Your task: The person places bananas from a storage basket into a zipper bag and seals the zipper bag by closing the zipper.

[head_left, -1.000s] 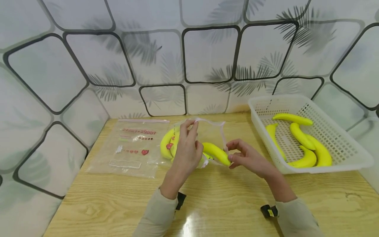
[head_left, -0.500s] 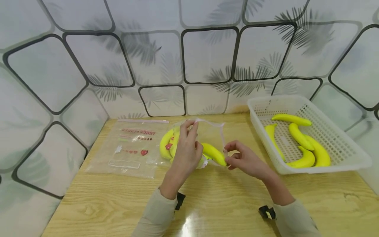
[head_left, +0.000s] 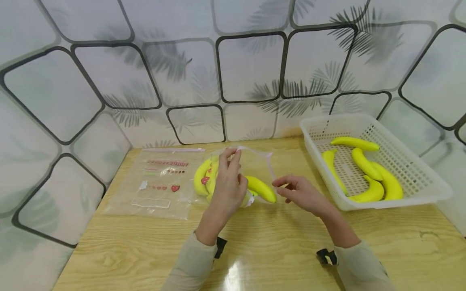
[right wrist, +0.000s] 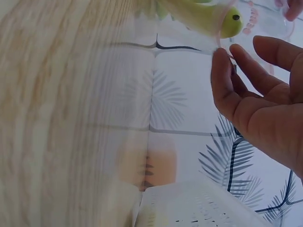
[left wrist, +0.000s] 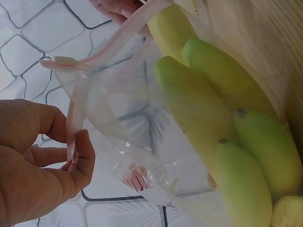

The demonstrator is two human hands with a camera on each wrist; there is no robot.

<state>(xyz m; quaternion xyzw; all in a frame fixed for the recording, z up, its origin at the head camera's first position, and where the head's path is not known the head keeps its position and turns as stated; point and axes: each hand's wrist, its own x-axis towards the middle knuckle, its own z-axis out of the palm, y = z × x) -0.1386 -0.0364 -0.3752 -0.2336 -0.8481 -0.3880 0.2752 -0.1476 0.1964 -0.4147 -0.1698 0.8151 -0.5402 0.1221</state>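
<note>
A clear zip bag [head_left: 256,163] with a pink-edged mouth holds several yellow bananas [left wrist: 196,104], some green-tipped in the left wrist view. My left hand [head_left: 228,182] pinches the bag's zip edge between thumb and fingers, raising that side of the mouth. At the opposite side of the opening, my right hand [head_left: 302,196] has thumb and fingertips together at the pink rim, as the right wrist view shows. One banana [head_left: 262,189] lies across the mouth, its dark tip near the right fingertips. Part of the bag and its contents is hidden behind my left hand.
A second clear zip bag [head_left: 156,194] with red strawberry prints lies flat on the wooden table [head_left: 269,246] at the left. A white perforated basket [head_left: 411,161] at the right contains several bananas [head_left: 367,163]. A patterned wall [head_left: 196,81] closes off the back.
My right hand has moved slightly left along with the banana at the mouth, which sits further into the bag. The left hand keeps its grip; the head view has shifted a little.
</note>
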